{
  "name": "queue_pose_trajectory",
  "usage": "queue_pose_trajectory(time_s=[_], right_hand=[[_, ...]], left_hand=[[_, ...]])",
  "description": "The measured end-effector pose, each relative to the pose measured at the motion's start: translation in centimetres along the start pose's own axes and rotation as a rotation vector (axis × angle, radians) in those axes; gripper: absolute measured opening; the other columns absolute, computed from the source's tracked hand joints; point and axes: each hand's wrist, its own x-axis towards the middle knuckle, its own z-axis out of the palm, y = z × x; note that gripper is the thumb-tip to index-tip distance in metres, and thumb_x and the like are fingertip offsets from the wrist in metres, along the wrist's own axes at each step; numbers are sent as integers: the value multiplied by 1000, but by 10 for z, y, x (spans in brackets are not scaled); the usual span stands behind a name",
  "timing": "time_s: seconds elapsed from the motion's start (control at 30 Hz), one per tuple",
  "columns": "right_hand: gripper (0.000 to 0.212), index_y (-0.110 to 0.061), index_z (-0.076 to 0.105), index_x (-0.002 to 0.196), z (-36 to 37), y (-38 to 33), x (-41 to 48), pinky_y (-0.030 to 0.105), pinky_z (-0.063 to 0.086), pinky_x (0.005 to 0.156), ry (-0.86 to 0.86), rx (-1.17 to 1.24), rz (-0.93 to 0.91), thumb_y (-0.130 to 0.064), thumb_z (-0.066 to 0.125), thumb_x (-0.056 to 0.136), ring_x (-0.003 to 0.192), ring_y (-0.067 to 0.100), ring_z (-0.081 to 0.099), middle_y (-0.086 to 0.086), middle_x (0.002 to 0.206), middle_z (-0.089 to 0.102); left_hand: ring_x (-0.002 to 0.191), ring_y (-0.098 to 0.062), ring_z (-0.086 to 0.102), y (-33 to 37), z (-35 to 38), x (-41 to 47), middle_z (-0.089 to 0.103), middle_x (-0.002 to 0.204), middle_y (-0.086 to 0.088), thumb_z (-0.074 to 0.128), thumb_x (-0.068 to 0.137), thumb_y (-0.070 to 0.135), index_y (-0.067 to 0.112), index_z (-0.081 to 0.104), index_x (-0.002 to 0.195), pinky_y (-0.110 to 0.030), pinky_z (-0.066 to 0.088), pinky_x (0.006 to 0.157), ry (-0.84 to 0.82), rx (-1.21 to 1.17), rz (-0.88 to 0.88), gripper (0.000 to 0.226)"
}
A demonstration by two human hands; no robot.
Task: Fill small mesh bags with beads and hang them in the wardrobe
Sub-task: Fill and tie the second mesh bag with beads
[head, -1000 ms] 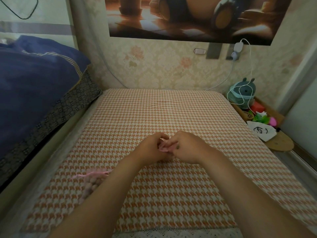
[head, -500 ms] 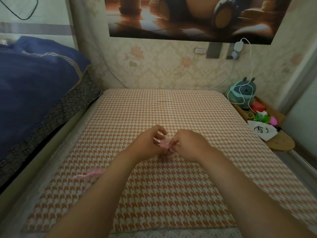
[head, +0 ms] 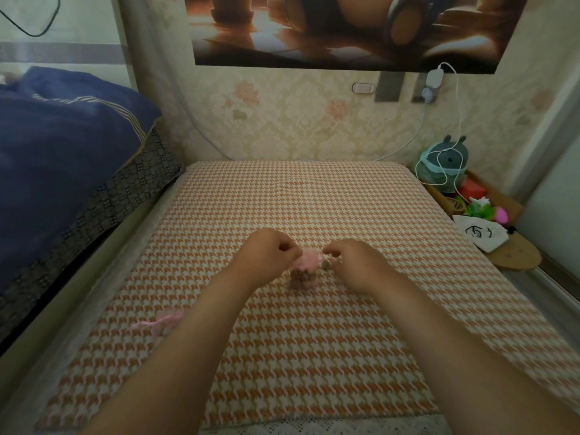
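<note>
A small pink mesh bag (head: pixel 307 260) stands on the houndstooth table cover (head: pixel 314 199), with brownish beads (head: pixel 303 280) bulging in its lower part. My left hand (head: pixel 270 255) pinches the bag's gathered top from the left with curled fingers. From the right, my right hand (head: pixel 356 265) pinches at the top edge; a drawstring there is too thin to make out. Beside the bag, under my right fingers, lies a small brownish lump (head: pixel 327 264). A second pink mesh bag (head: pixel 164 322) with a pink string lies near left, partly hidden by my left forearm.
A bed with a dark blue quilt (head: pixel 62 158) runs along the left. At the right stand a side shelf with a grey plush toy (head: pixel 444 163), a white pouch (head: pixel 478 235) and a charger cable (head: pixel 455 120). The wall closes the far side.
My hands have drawn a little apart, and the bag's pink top now shows between them with the beads hanging below. The camera view has shifted slightly.
</note>
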Motion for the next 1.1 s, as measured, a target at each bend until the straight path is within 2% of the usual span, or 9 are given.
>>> queue_pose_trajectory(time_s=[0.1, 0.23, 0.4, 0.5, 0.6, 0.67, 0.73, 0.93, 1.1], right_hand=[[28, -32, 69, 123, 11, 0, 4, 37, 54, 81, -26, -35, -31, -26, 56, 98, 102, 21, 66, -3, 121, 70], [18, -28, 75, 108, 10, -1, 10, 31, 51, 74, -2, -10, -18, -24, 64, 95, 90, 16, 64, -4, 107, 73], [18, -25, 72, 110, 11, 1, 9, 27, 42, 71, -26, -31, -29, -26, 66, 94, 84, 13, 57, -4, 107, 72], [18, -23, 73, 110, 12, 0, 7, 29, 47, 73, 5, -5, -8, -26, 64, 95, 85, 13, 59, -3, 108, 72], [16, -25, 74, 108, 0, -8, 9, 28, 54, 80, 157, 210, 6, -28, 66, 94, 91, 10, 65, -8, 101, 72], [11, -28, 73, 103, -11, -19, 9, 17, 50, 76, 244, 426, -10, -30, 71, 92, 88, -2, 64, -16, 92, 69], [9, -32, 72, 96, -19, -30, 4, 10, 45, 71, 246, 497, -81, -31, 75, 88, 85, -8, 63, -18, 87, 69], [16, -37, 76, 104, -21, -41, -10, 25, 55, 78, 131, 298, -220, -39, 73, 88, 86, -6, 64, -23, 93, 72], [14, -36, 77, 103, -24, -38, -9, 23, 45, 74, 189, 203, -245, -34, 66, 93, 85, -3, 56, -19, 101, 66]], left_hand=[[79, 5, 61, 0, -1, 1, 68, 88, 18, 71, 88, 25, 22, 78, 90, -11, 44, 65, -1, -22, 19, 9], [83, 7, 59, 0, -2, 2, 67, 95, 18, 70, 88, 23, 23, 77, 97, -11, 44, 67, -28, -33, 32, 12], [87, 3, 61, 0, -3, 3, 69, 101, 14, 69, 88, 21, 24, 76, 99, -13, 46, 69, -65, -49, 12, 14], [86, 5, 60, 0, -5, 1, 68, 100, 15, 68, 88, 20, 24, 75, 102, -10, 44, 68, -78, -54, 15, 16], [83, 5, 59, 0, -6, 0, 68, 98, 14, 67, 89, 19, 23, 75, 104, -10, 43, 66, -80, -60, 13, 17], [81, 5, 59, 0, -6, 1, 68, 97, 14, 66, 89, 20, 23, 75, 104, -11, 43, 65, -81, -47, 14, 18], [80, 6, 59, -1, -6, 1, 68, 96, 15, 65, 89, 21, 25, 74, 105, -11, 42, 65, -76, -35, 14, 18], [83, 4, 60, -1, -5, 0, 70, 93, 14, 65, 89, 23, 26, 75, 107, -14, 44, 68, -74, -49, 24, 21], [87, -1, 63, -3, -6, -2, 70, 97, 14, 65, 88, 22, 25, 76, 103, -17, 46, 73, -75, -72, 10, 19]])
